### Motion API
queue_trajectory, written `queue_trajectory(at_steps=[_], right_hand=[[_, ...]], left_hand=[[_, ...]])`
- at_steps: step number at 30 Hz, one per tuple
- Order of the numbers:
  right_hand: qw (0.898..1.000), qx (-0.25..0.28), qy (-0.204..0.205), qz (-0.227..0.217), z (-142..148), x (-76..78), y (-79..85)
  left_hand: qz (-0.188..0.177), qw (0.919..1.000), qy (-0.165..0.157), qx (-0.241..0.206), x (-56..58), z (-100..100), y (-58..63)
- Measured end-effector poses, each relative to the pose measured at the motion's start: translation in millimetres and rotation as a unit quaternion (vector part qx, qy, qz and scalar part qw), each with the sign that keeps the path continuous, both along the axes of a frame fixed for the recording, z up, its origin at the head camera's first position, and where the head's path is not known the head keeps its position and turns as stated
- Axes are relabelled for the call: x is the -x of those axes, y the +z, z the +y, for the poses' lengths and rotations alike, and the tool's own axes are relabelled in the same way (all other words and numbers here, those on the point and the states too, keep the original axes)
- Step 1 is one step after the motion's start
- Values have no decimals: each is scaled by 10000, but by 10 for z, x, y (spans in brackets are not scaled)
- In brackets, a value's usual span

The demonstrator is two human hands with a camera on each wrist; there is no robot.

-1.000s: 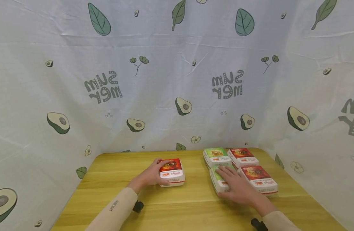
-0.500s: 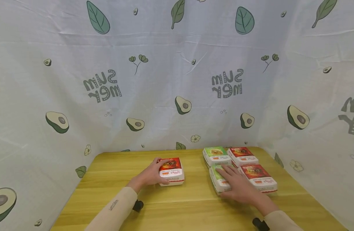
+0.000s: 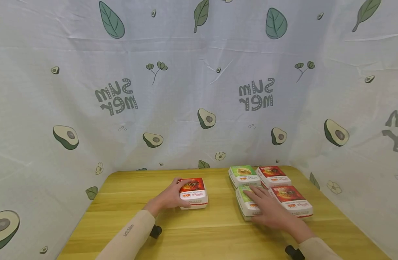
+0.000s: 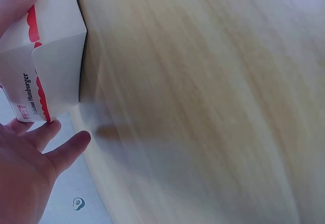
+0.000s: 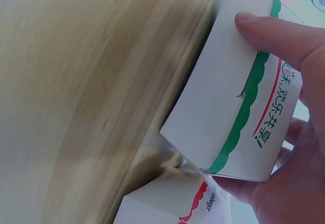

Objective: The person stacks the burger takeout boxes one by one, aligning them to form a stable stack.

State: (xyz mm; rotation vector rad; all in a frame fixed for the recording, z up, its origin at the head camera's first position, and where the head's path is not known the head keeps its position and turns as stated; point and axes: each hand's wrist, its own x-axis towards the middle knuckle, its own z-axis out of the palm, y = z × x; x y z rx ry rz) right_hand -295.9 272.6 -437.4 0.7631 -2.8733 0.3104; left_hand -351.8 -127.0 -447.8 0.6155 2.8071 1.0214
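Observation:
On the left side of the table, my left hand holds a red-and-white hamburger box, thumb on its near face and fingers over its left and far sides. The left wrist view shows "Delicious Hamburger" printed on that box. My right hand grips a green-and-white hamburger box; in the right wrist view the thumb presses one white side of this box and the other fingers reach around it. Both held boxes appear to sit on the table.
Behind the right-hand box lies another green box. Two red boxes, a far one and a near one, stand close on its right. The wooden table is backed by a patterned cloth.
My right hand has shifted very slightly to the right on the green box, its thumb moving along the near side. My left hand stays on the red box, unmoved.

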Motion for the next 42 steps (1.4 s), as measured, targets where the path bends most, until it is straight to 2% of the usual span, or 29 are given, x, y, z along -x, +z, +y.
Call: queue_trajectory(at_steps=[9,19,26,32,42], right_hand=[[9999,-71,-28,113,-9,-21,54],[9998,-68,13,192,-43,-28,104],[9996,10,57,260,-89,-31,95],[10000,-32,7,60,-163,-62,87],[9986,-208,167,452,-293,-65,245]], left_hand=[[115,9998,16,132,24,6,37],[113,9999,21,-27,55,18,63],[80,9999,61,-108,56,28,22],[-43,9999,116,-77,14,13,-40],[-60,9998,147,-109,49,20,-47]])
